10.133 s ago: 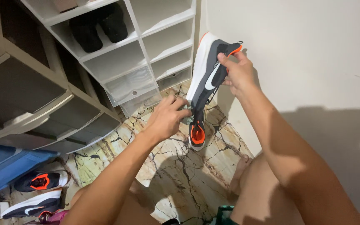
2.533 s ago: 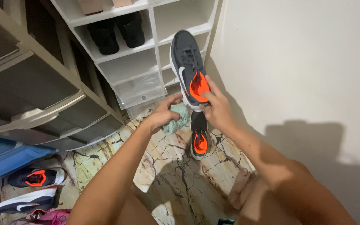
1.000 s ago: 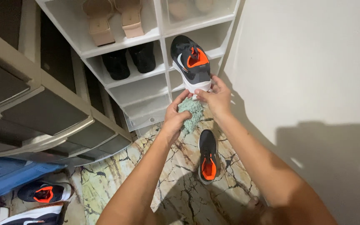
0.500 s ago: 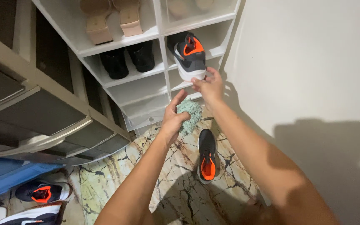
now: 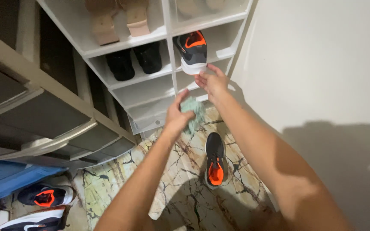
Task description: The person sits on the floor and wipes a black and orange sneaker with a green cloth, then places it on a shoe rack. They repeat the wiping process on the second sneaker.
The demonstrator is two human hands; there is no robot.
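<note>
Marble floor (image 5: pixel 185 171) meets a white shoe rack (image 5: pixel 150 85) against the wall. Our right hand (image 5: pixel 210 81) reaches to the heel of a grey-and-orange sneaker (image 5: pixel 192 51) sitting in a rack cubby, fingers spread loose and touching its white heel, not clamped. Our left hand (image 5: pixel 177 114) hangs just below, fingers closed around a green cloth (image 5: pixel 193 113). The matching sneaker (image 5: pixel 215 159) lies on the floor beneath our arms. Black shoes (image 5: pixel 133 62) fill the neighbouring cubby, tan sandals (image 5: pixel 118 19) the one above.
</note>
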